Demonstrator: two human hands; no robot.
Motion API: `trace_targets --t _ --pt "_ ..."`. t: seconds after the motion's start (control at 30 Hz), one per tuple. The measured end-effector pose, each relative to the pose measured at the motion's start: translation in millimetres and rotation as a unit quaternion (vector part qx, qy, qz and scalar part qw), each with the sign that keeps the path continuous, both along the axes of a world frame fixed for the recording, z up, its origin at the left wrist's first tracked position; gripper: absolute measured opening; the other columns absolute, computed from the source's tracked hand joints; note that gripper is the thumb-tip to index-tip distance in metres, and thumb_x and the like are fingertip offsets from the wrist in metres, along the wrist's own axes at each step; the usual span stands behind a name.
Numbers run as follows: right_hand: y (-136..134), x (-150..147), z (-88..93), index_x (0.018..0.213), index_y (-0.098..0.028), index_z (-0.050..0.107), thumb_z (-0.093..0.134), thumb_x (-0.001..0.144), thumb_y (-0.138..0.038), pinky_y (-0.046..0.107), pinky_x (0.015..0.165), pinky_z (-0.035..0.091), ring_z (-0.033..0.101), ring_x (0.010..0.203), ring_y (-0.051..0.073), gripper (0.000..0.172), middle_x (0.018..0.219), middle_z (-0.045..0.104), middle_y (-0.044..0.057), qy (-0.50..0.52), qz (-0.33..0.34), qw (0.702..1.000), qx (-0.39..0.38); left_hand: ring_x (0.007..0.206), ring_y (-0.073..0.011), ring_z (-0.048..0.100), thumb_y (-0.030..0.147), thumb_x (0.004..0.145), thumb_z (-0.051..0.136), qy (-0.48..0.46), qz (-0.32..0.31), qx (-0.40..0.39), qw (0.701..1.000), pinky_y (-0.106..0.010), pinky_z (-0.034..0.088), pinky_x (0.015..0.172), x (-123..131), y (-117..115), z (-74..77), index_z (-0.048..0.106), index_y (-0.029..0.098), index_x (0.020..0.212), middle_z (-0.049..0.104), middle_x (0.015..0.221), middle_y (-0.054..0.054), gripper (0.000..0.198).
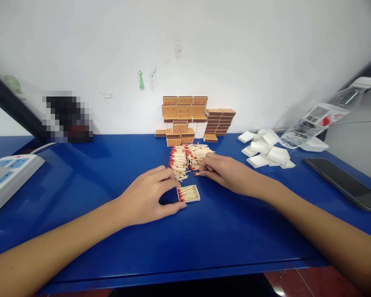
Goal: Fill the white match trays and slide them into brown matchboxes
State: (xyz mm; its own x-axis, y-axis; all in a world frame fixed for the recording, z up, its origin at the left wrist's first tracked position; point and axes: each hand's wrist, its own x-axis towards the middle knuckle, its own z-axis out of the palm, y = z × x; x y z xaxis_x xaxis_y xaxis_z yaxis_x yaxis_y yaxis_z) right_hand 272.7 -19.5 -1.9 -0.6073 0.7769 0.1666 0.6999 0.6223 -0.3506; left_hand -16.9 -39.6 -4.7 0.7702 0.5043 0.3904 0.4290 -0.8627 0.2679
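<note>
On a blue table (204,247), a small tray (192,201) of matches (188,193) lies in front of a loose match pile (181,159). The left hand (145,194), thumb and forefinger parted, frames the tray's left end; I cannot tell whether it grips. The right hand (225,171), fingertips pinched nearly closed, holds a red-tipped bunch (197,174) beside the pile. Matchboxes (184,110) stand stacked behind.

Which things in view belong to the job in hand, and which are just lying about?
In the job, judging by the hands:
match tray at the left hand
pinched matches in the right hand
match pile
probably the matchboxes and white trays

Seemingly just lying about:
bottle
phone
power strip
pixelated dark object
</note>
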Motion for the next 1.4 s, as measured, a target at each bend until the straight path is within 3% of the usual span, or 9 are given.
trace_targets --t 0.47,0.77,0.93,1.07,1.27,1.4 --pt "-9 -2 8.0 0.096 -0.019 0.057 0.046 0.109 -0.031 0.033 0.072 0.044 0.061 0.082 0.020 0.021 0.103 0.066 0.009 -0.069 -0.028 0.996 -0.050 0.091 -0.0235 0.063 0.043 0.095 0.072 -0.005 -0.001 0.000 1.000 -0.039 0.055 0.082 1 1 -0.3 0.075 0.017 0.108 0.069 0.099 -0.009 0.029" --pt "-29 -17 17.9 0.101 -0.020 0.054 0.047 0.109 -0.026 0.032 0.071 0.046 0.064 0.084 0.020 0.012 0.102 0.067 0.007 -0.002 0.001 1.000 -0.023 0.091 -0.0227 0.062 0.042 0.094 0.073 -0.008 -0.005 -0.002 1.000 -0.038 0.054 0.082 1 1 -0.2 0.074 0.017 0.109 0.069 0.099 -0.007 0.029" --pt "-45 -37 10.5 0.103 -0.018 0.055 0.053 0.107 -0.021 0.031 0.065 0.043 0.062 0.076 0.018 0.005 0.103 0.064 0.007 -0.044 0.038 0.998 0.034 0.090 -0.0227 0.061 0.044 0.095 0.072 -0.010 0.005 -0.006 1.000 -0.039 0.054 0.081 2 0 -0.6 0.075 0.016 0.106 0.068 0.097 -0.008 0.031" --pt "-46 -43 8.6 0.100 -0.017 0.057 0.056 0.107 -0.025 0.031 0.067 0.046 0.063 0.077 0.017 0.010 0.102 0.064 0.006 -0.056 0.029 0.998 0.016 0.090 -0.0227 0.061 0.045 0.095 0.072 -0.007 0.006 -0.013 1.000 -0.038 0.054 0.081 3 0 -1.9 0.075 0.017 0.106 0.068 0.098 -0.008 0.030" --pt "-44 -36 15.9 0.102 -0.018 0.057 0.055 0.106 -0.021 0.030 0.066 0.044 0.061 0.074 0.016 0.006 0.105 0.066 0.006 -0.042 0.038 0.998 0.013 0.090 -0.0228 0.062 0.044 0.095 0.071 -0.008 0.005 -0.011 1.000 -0.039 0.054 0.082 2 0 -1.6 0.075 0.017 0.106 0.068 0.097 -0.008 0.029" --pt "-34 -22 18.0 0.101 -0.019 0.060 0.053 0.106 -0.024 0.030 0.068 0.042 0.061 0.078 0.018 0.010 0.099 0.066 0.006 -0.026 -0.015 0.998 0.054 0.090 -0.0225 0.061 0.042 0.094 0.073 -0.013 0.004 -0.008 1.000 -0.039 0.054 0.082 2 1 -1.6 0.075 0.017 0.108 0.068 0.099 -0.007 0.029"
